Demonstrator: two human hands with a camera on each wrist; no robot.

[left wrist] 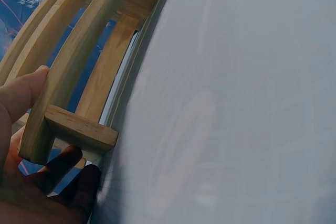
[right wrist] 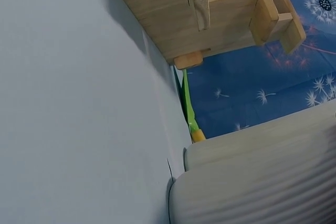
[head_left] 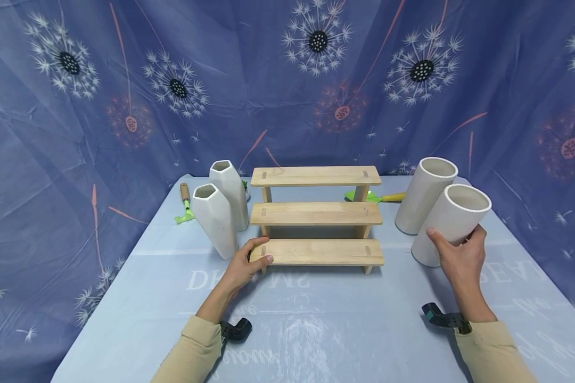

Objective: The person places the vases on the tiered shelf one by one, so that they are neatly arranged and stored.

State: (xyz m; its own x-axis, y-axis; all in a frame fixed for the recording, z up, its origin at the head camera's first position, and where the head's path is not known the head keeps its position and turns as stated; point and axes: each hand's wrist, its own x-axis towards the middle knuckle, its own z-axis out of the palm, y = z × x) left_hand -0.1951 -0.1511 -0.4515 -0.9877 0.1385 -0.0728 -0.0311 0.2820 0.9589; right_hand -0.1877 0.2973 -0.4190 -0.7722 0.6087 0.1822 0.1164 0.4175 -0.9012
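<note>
Gripping with curled fingers, the right hand (head_left: 461, 255) holds the nearer ribbed white cylinder vase (head_left: 452, 223), which leans tilted with its open mouth up and away from the person, its base down on the pale blue table cover (head_left: 316, 324). In the right wrist view that vase's ribbed wall (right wrist: 262, 182) fills the lower right corner. At about the same depth, the left hand (head_left: 246, 263) clasps the left end of the lowest board of the three-step wooden riser (head_left: 316, 215), thumb over the top of the board and fingers along its end; the left wrist view shows the thumb (left wrist: 21, 95) pressed against the board's edge and the other fingers curled beneath the riser's leg (left wrist: 79, 129). The riser stands square on the table between the two hands.

Just left of the riser stand two white angular vases: the nearer one (head_left: 214, 219) close to the left hand, the farther one (head_left: 230, 192) just behind it. On the right, a second ribbed cylinder vase (head_left: 425, 194) stands upright just behind the held one. Farther back, a green hand rake with a wooden handle (head_left: 186, 205) lies on the left, and a green trowel with a yellow handle (head_left: 374, 197) lies behind the riser's right side. A blue dandelion-print cloth (head_left: 287, 80) hangs behind the table.
</note>
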